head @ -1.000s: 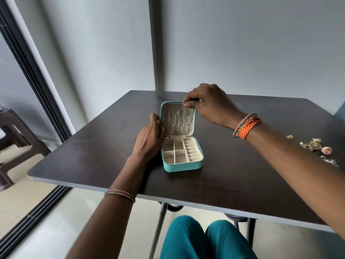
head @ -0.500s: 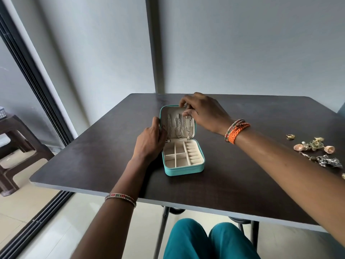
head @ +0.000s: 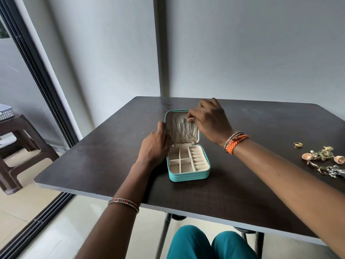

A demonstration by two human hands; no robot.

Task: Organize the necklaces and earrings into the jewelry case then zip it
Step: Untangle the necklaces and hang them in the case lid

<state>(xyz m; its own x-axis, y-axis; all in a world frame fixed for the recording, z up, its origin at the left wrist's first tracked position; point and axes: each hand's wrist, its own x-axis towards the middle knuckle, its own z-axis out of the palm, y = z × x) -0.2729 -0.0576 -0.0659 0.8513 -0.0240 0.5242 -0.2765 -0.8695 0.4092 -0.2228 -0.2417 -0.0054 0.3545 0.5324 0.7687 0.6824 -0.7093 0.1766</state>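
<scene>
Far left, off the counter [head: 104, 161]: a brown plastic stool [head: 22, 146] by the sliding door; not involved.

Left hand [head: 155, 146]: fingers curled around the left edge of the jewelry case [head: 188, 174], thumb up along the raised lid [head: 173, 114]. It holds the lid upright and steadies the base.

Jewelry case: teal, unzipped, near the middle of the counter. Lower tray has cream compartments and ring rolls, and all look empty. Necklaces [head: 183, 132] hang in the lid, several silver chains side by side, lower ends near the pocket at the hinge.

Right hand [head: 210, 121]: fingers bent at the top right of the lid, thumb and fingertips pinching the top of the rightmost chain. Whether it is already on its hook cannot be told; the hand covers that spot.

Earrings [head: 324, 157]: a loose pile with a ring [head: 298, 144] at the right counter edge, well apart from the case, untouched.

Step in hand, by judgement: seating the last necklace. To do it well, keep the left hand braced so the lid does not tip, hook the chain fully before letting go, let it hang straight and clear of its neighbours to avoid tangling, and tuck the pendant end into the pocket.
</scene>
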